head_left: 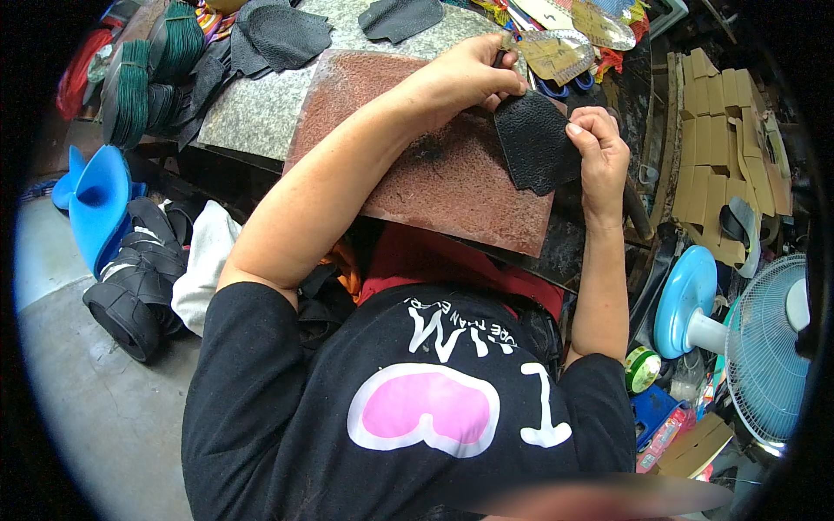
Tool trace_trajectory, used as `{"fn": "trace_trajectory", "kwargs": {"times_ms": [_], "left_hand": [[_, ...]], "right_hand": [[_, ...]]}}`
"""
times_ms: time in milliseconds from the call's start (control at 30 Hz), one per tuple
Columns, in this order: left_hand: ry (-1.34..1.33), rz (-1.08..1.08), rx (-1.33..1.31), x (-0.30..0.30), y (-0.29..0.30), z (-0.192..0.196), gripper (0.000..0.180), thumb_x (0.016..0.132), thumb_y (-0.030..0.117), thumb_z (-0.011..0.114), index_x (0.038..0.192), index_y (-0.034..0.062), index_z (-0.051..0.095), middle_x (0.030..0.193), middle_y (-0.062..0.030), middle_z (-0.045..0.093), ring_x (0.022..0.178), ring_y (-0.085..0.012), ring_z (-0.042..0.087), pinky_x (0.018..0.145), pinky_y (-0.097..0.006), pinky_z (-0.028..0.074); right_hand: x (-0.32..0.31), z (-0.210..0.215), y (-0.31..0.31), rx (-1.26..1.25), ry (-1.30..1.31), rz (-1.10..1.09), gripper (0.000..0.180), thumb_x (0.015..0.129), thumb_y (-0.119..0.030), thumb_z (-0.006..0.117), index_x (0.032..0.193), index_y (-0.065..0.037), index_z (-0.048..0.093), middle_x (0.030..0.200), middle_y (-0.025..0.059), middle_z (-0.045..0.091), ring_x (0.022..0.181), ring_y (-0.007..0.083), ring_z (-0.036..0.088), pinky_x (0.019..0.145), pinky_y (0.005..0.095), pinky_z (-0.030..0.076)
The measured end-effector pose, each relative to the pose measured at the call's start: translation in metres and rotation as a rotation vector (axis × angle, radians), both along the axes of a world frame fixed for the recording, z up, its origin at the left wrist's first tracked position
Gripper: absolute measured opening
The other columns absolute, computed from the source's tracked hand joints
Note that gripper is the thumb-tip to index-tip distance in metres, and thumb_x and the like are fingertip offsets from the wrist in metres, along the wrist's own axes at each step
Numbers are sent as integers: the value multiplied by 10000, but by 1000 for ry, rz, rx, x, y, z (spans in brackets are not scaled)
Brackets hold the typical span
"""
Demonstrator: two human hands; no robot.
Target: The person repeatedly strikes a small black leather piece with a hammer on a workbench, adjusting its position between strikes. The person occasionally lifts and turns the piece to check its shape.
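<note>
A black, grained leather piece (537,143) with a notched lower edge is held up over a reddish-brown work mat (469,204). My right hand (601,156) pinches its right edge between thumb and curled fingers. At its upper left corner, my left hand (476,76) is closed, with the thumb against the leather. Something small and dark shows between the left fingers, too hidden to name. Just beyond that hand lies a clear, yellowish shaped template (554,57). More black leather pieces (278,39) rest on the grey speckled slab (252,117) at the far left.
Bundles of dark green cord (129,91) stand left of the slab. Blue moulded shapes (100,204) and black shoes or straps (130,286) are on the left floor side. A fan (769,347), a light-blue round-topped object (686,300) and cardboard pieces (717,139) crowd the right.
</note>
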State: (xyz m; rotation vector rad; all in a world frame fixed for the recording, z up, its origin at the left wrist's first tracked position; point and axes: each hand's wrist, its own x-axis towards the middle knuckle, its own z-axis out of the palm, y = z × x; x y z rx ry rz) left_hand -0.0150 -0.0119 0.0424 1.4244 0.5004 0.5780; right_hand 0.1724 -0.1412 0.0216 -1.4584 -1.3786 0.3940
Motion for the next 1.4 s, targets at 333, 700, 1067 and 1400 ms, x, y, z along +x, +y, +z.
{"fn": "trace_trajectory", "kwargs": {"times_ms": [333,700,1067,1400], "left_hand": [[1,5,5,1,2,-3,242,814,104,680,894,79,453,884,-48,621,717,-75,538,607,-200,430],[14,3,-36,2,2,-2,250,824,103,679,913,73,447,894,-57,629,761,-76,555,621,-193,434],[61,67,160,6,2,-8,256,825,97,689,918,56,454,854,-61,632,743,-89,583,601,-217,470],[332,415,1055,5,-6,-10,233,752,118,699,919,58,549,789,-107,616,762,-281,628,678,-392,507]], "right_hand": [[1,-1,0,-2,21,-8,128,803,-83,638,742,16,584,817,60,615,823,181,520,794,300,404],[-1,0,-1,-11,20,-7,118,789,-68,631,726,12,571,807,57,607,823,178,512,795,297,400],[0,-2,0,7,-61,-19,112,781,-57,655,727,-5,572,793,52,606,802,187,522,774,303,410],[-9,0,3,31,-388,-116,162,722,-95,736,701,-40,586,776,53,586,793,235,538,732,349,439]]}}
